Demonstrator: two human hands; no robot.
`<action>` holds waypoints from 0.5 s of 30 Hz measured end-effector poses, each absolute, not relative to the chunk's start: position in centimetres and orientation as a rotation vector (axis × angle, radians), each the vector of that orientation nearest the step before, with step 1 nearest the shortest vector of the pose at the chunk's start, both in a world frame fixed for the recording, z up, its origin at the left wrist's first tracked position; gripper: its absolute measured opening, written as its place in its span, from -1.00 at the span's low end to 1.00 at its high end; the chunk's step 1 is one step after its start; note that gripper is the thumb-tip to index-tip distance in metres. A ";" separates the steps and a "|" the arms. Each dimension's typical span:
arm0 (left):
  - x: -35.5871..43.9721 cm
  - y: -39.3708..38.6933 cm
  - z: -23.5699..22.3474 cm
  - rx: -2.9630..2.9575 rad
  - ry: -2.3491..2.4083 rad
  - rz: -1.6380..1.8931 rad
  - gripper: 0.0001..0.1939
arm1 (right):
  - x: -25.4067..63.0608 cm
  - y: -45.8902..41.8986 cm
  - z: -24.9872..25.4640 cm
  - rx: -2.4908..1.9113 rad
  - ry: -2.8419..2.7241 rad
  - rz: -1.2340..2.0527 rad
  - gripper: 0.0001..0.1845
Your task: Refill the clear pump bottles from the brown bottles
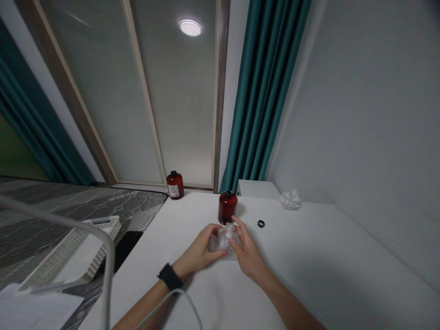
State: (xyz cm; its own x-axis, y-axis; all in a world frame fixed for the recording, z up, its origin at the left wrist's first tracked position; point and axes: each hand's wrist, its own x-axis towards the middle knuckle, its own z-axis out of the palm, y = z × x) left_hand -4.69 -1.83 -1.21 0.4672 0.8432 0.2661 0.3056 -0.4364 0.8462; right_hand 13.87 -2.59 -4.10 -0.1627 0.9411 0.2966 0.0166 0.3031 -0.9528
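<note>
Both of my hands are at a crumpled clear plastic bag (pixel 225 236) above the white table (pixel 302 284). My left hand (pixel 201 250) wears a black watch (pixel 170 276) and has its thumb and fingers curled around the left side of the bag. From the right, my right hand (pixel 248 256) pinches the upper part of the plastic between thumb and fingers. What lies inside the bag, if anything, is too blurred to tell. Just behind my hands stands a dark red bottle (pixel 227 208), upright. To its right lies a small black ring (pixel 261 223).
Another red bottle (pixel 176 189) with a white label and black cap stands at the table's far left corner. A white box (pixel 257 188) and crumpled clear plastic (pixel 290 200) sit at the back. Left of the table are a white basket (pixel 98 251) and a grey curved tube (pixel 109 261).
</note>
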 end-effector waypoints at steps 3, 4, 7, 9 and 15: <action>-4.3 -1.9 -1.7 1.970 0.989 0.954 -0.46 | 13.9 -2.6 -4.0 -0.934 -1.476 1.079 -0.35; -4.3 -1.9 -1.8 1.974 1.009 0.965 -0.47 | 14.0 -2.6 -3.8 -0.929 -1.485 1.095 -0.35; -4.1 -1.8 -2.0 1.993 1.064 0.969 -0.47 | 14.5 -2.3 -3.5 -0.923 -1.543 1.065 -0.37; -4.2 -1.8 -1.8 2.010 1.067 0.942 -0.53 | 14.9 -2.0 -3.4 -0.940 -1.575 0.970 -0.43; -4.8 -1.8 -0.6 2.102 1.006 0.938 -0.84 | 15.5 -2.0 -3.0 -0.957 -1.616 0.868 -0.52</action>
